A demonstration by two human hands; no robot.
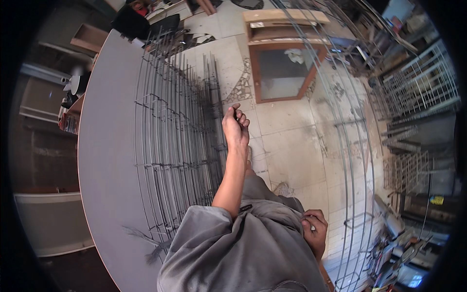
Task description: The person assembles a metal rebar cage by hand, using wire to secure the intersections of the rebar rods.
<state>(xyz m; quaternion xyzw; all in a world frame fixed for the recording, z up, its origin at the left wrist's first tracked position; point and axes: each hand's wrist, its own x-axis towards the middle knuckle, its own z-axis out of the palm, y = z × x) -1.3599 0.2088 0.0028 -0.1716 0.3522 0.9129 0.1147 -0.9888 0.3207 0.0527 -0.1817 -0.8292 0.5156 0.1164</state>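
My left hand (236,125) reaches forward over the right edge of a stack of dark wire mesh panels (170,141). Its fingers are curled around a small dark thing; I cannot tell what it is. The panels lie flat on a long grey table (107,160) to my left. My right hand (314,229) rests at my right hip, with its fingers pinching the hem of my grey shirt (243,253).
A wood-framed glass cabinet (284,73) lies on the tiled floor (292,146) ahead. A tall curved frame of thin wire rods (350,146) stands at my right. White wire racks (423,87) and metal clutter line the right side. Shelves stand left of the table.
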